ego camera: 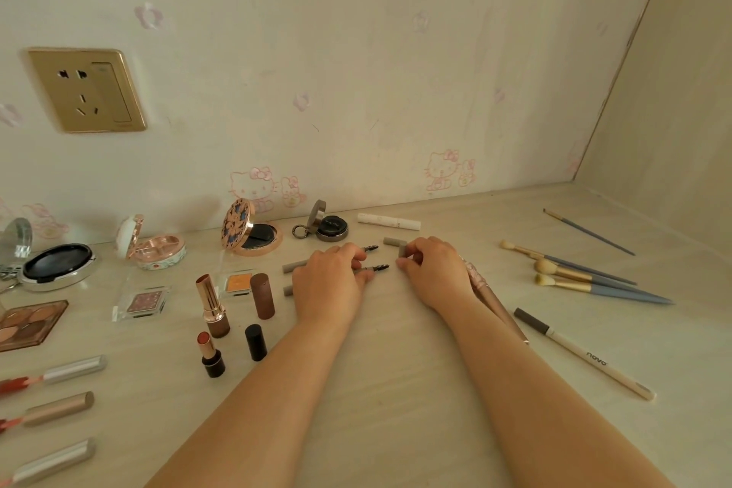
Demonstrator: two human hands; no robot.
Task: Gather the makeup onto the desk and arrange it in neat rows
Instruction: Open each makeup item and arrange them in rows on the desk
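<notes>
My left hand (330,281) lies over two grey brow pencils, its fingers pinching the nearer brow pencil (374,268) just behind the spoolie brush. The farther brow pencil (370,248) pokes out beyond the knuckles. My right hand (429,269) is closed on a small grey cap (402,250), close to the nearer pencil's brush tip. Another grey cap (393,241) lies just behind it. A pink-gold pen (481,281) is partly hidden under my right wrist.
Left of my hands stand open lipsticks (212,305) and caps, eyeshadow pans, open compacts (249,230) and a palette (27,323). Lip pencils (59,366) lie at the left edge. Brushes (586,277), a white pencil (582,355) and a white tube (388,221) lie to the right. Walls close the back and right.
</notes>
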